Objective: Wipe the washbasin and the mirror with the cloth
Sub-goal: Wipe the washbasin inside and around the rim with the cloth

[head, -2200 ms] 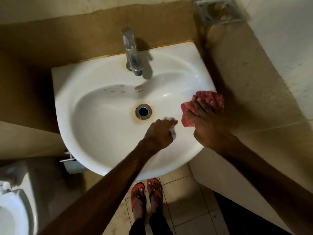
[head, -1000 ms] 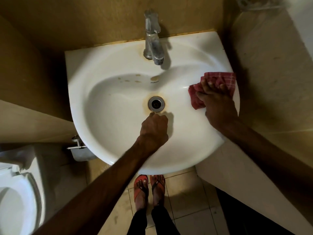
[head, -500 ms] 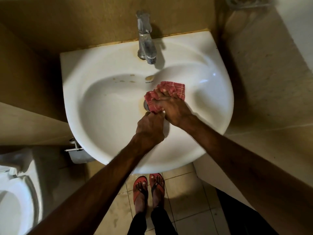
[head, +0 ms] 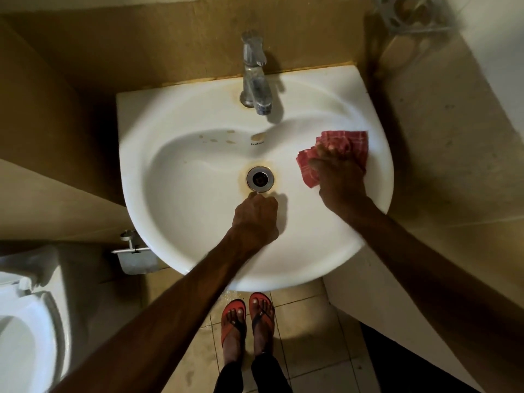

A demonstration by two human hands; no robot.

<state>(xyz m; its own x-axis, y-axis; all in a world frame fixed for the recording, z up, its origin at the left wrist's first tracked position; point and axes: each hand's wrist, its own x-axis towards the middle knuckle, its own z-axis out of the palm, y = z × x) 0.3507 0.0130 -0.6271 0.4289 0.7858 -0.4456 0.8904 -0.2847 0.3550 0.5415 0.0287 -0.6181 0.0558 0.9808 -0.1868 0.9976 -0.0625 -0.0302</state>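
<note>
The white washbasin (head: 147, 117) fills the middle of the head view, with brown stains around its drain (head: 260, 178) and below the tap (head: 255, 75). A red checked cloth (head: 350, 141) lies on the basin's right inner slope near the rim. My right hand (head: 337, 177) presses flat on the cloth with its fingers spread. My left hand (head: 255, 217) is curled into a fist inside the bowl, just below the drain, and nothing shows in it. The mirror is out of view.
A toilet (head: 25, 336) stands at the lower left, with a metal paper holder (head: 136, 259) under the basin's left edge. A metal wall rack (head: 411, 15) hangs at the top right. My feet in red sandals (head: 246, 321) stand on the tiled floor below the basin.
My right hand has swept the cloth from beside the drain back out to the basin's right slope. My left fist has stayed below the drain.
</note>
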